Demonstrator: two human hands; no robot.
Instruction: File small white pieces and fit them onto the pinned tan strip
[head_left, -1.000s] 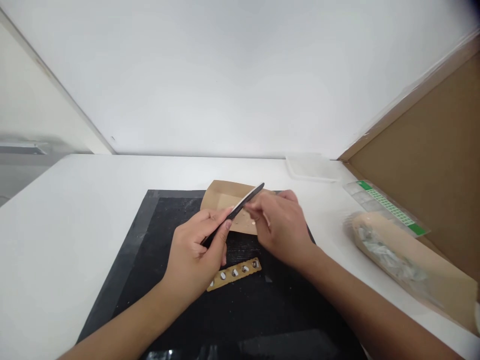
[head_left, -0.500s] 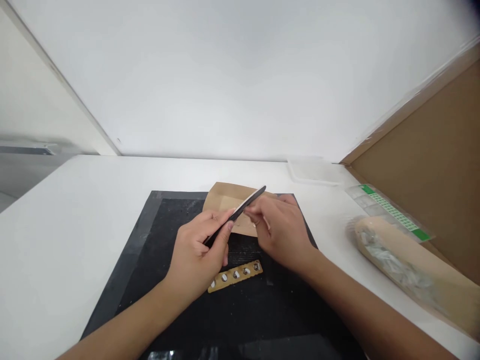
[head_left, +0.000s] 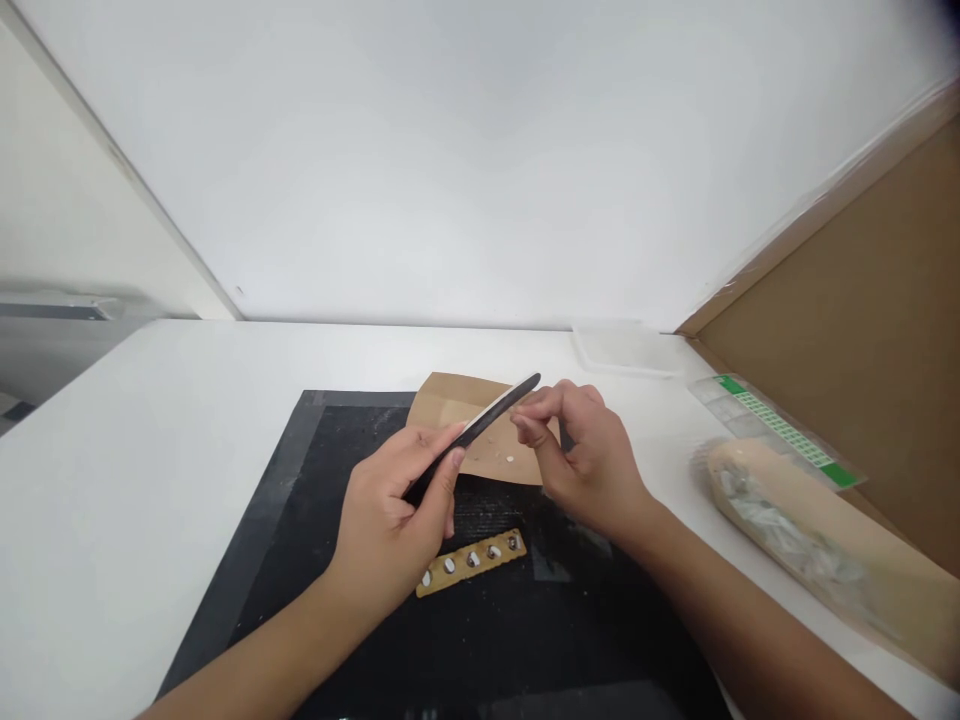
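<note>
My left hand (head_left: 397, 490) is closed around a slim, slightly curved strip (head_left: 495, 408), dark on its side and pale along its upper face. The strip slants up to the right over a brown paper sheet (head_left: 442, 395). Just right of the strip's far end, my right hand (head_left: 589, 450) has its thumb and forefinger pressed together; whatever lies between them is too small to make out. A tiny white piece (head_left: 510, 459) rests on the paper. Below my left hand lies a tan-gold strip (head_left: 484, 568) with several round openings holding white and shiny bits.
Under the work is a black mat (head_left: 360, 620) on a white table (head_left: 97, 480). To the right are a long container (head_left: 787, 520) with clear plastic bits, a clear packet with a green label (head_left: 784, 430) and a shallow translucent tray (head_left: 626, 350). Cardboard (head_left: 847, 270) borders the right side.
My right hand has drawn back to the right, away from the strip, uncovering more of the brown paper and the tiny white piece. My left hand keeps its hold on the strip.
</note>
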